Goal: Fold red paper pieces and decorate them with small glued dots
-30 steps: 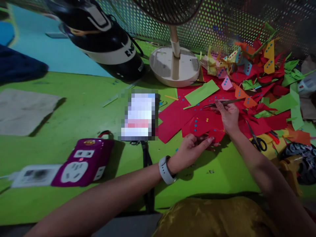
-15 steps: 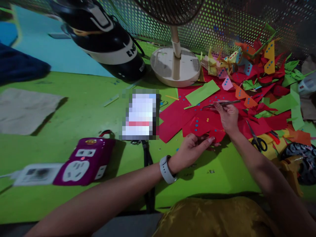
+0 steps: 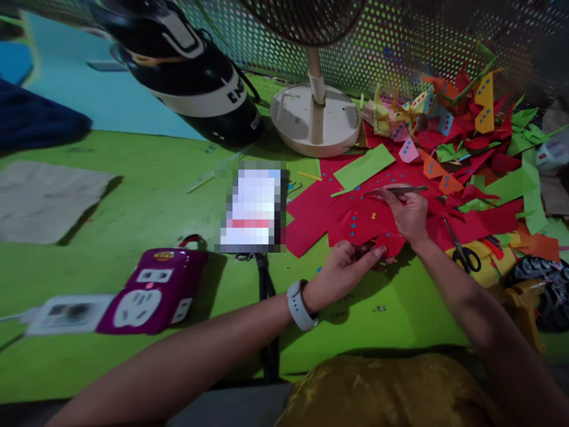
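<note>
My left hand [image 3: 351,264], with a pale watch on its wrist, pinches the lower edge of a red paper cutout [image 3: 367,225]. Small blue dots and a few yellow bits lie on that cutout. My right hand [image 3: 408,213] grips a pair of dark tweezers [image 3: 409,189] just above it. The tips point left, over a red paper sheet [image 3: 317,207] scattered with loose blue dots. A light green paper strip [image 3: 364,168] rests on the sheet behind the tweezers. Whether the tweezer tips hold a dot is too small to tell.
Folded paper pieces [image 3: 444,130] are heaped at the right, by scissors [image 3: 464,252] and a tape dispenser [image 3: 528,302]. A fan base [image 3: 315,121] and black bottle [image 3: 204,89] stand behind. A blurred phone [image 3: 253,207] and purple power adapter [image 3: 155,290] lie left.
My right hand has shifted very slightly left with the tweezers. My left hand and the red cutout have stayed in place.
</note>
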Tool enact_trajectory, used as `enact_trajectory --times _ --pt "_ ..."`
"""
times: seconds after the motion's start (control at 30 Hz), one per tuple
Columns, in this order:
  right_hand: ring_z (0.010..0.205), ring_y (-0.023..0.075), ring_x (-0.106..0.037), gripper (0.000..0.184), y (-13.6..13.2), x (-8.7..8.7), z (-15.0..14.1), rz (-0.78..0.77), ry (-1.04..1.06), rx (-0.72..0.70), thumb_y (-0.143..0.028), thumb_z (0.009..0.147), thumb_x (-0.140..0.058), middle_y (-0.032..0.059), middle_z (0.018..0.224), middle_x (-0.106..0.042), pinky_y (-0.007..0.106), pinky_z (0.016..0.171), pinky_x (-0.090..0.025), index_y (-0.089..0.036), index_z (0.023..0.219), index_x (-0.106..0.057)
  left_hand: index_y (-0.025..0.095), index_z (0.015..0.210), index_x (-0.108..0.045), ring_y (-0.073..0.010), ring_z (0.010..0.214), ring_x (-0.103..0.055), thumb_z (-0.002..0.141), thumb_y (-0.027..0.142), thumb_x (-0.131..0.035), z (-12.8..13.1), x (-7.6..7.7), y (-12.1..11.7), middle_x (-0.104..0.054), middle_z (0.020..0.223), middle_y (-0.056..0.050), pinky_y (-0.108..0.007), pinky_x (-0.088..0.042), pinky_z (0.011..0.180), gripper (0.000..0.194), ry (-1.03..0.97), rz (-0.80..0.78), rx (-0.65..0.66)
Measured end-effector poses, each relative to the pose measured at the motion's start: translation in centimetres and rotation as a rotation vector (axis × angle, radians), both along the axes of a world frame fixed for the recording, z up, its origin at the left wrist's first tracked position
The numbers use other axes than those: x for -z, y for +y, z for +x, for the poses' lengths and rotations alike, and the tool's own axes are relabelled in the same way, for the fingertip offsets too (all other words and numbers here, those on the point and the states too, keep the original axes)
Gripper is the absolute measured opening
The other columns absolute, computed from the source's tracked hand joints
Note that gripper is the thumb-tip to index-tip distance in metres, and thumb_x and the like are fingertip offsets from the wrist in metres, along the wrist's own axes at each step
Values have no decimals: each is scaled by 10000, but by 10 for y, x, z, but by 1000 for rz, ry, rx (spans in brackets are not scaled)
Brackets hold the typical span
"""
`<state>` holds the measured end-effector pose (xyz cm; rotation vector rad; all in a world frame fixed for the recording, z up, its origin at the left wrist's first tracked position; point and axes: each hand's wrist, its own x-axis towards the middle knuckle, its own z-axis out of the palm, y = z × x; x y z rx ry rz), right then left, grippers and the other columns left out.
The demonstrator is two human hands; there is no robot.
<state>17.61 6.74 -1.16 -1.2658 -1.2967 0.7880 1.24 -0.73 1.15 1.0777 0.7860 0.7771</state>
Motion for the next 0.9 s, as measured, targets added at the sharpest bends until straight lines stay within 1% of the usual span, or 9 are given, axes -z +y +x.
enact_trajectory --times 0.2,0.3,0.4,0.53,0.7,0.83,0.9 --pt "777 183 -766 247 1 3 1 32 6 -38 -474 819 -754 0 816 -784 309 786 -618 -229 843 -740 148 874 -726 -224 851 -775 862 504 -703 0 -1 0 -812 878 -106 -293 -627 753 357 -11 -4 -4" --pt "778 185 -772 261 0 1 0 13 10 -41 -483 828 -738 1 817 -785 303 780 -622 -223 853 -731 143 868 -726 -227 849 -776 864 506 -702 0 -3 0 -812 881 -111 -301 -632 760 364 -1 -4 0" --pt "775 185 -774 289 -2 -3 -2 6 17 -29 -506 821 -735 6 825 -787 297 773 -625 -218 850 -727 138 878 -729 -221 834 -776 867 498 -701 -1 -5 1 -812 879 -113 -307 -633 780 362 10 6 7" --pt "727 183 -767 315 -3 -7 -3 19 54 -5 -530 795 -754 6 776 -778 296 719 -627 -217 811 -722 146 885 -729 -203 781 -767 866 496 -699 -2 -6 1 -811 867 -103 -309 -631 770 352 15 8 -5" --pt "718 173 -763 277 -1 -6 -2 17 32 -30 -496 808 -755 2 756 -774 287 707 -618 -221 816 -725 158 849 -721 -202 771 -763 861 522 -696 -1 -5 0 -807 861 -101 -309 -627 754 365 18 5 -4" --pt "717 168 -767 253 -2 -5 -2 23 53 -49 -469 815 -757 -6 747 -771 269 702 -614 -219 823 -721 148 871 -731 -204 773 -762 860 527 -693 -1 -5 0 -807 859 -109 -298 -624 747 382 26 11 -2" --pt "727 171 -770 264 -2 -5 -2 27 52 -41 -482 814 -753 -5 766 -773 273 712 -617 -221 830 -720 144 878 -734 -203 758 -761 858 527 -693 -2 -6 1 -807 856 -108 -296 -625 736 386 32 14 -4"
